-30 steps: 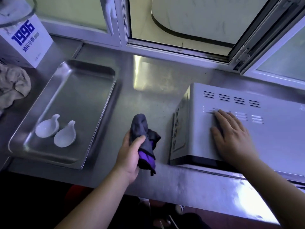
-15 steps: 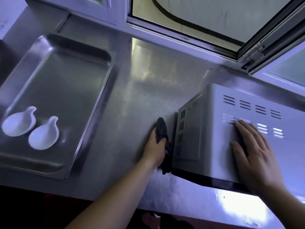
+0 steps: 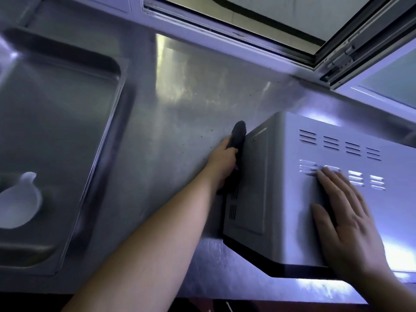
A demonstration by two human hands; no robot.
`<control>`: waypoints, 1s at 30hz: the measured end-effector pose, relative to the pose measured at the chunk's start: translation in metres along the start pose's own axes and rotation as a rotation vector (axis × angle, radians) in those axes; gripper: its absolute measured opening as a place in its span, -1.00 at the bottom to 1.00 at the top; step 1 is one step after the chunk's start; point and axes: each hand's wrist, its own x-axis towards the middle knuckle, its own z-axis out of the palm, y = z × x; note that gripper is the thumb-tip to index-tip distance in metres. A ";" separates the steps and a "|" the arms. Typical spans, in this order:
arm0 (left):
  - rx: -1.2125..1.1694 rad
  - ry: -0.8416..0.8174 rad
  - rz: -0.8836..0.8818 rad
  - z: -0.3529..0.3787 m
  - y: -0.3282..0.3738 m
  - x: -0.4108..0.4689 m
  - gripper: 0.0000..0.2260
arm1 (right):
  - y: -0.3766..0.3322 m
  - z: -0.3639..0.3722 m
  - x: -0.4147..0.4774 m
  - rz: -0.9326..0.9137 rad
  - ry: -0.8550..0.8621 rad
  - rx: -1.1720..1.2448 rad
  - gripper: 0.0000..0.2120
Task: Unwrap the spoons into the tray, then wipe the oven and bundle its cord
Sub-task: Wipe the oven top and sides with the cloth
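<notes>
Head view: left hand (image 3: 221, 163) with cloth (image 3: 238, 134) against oven (image 3: 292, 199) side

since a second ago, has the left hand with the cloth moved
Yes. The left hand carried the cloth rightward, away from the tray, and now presses it against the oven's left side panel.

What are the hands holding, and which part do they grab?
The left hand grips a dark cloth around its middle, against the side of the oven. The right hand lies flat on top of the oven, holding nothing.
</notes>
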 end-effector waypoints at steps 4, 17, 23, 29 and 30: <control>-0.069 0.004 0.024 0.007 0.013 -0.007 -0.46 | 0.000 -0.001 -0.001 0.009 -0.019 -0.010 -0.43; -0.019 -0.164 0.343 0.008 -0.008 -0.097 -0.46 | -0.001 0.000 -0.003 0.027 -0.025 -0.019 -0.43; 0.025 -0.215 0.339 -0.006 -0.076 -0.153 -0.41 | -0.001 0.000 -0.003 0.031 -0.026 -0.028 -0.43; -0.069 -0.129 -0.019 -0.011 -0.102 -0.132 -0.49 | -0.001 0.001 -0.003 0.036 -0.022 -0.025 -0.43; -0.081 -0.131 -0.037 -0.010 -0.100 -0.121 -0.51 | -0.001 0.001 -0.003 0.037 -0.021 -0.024 -0.43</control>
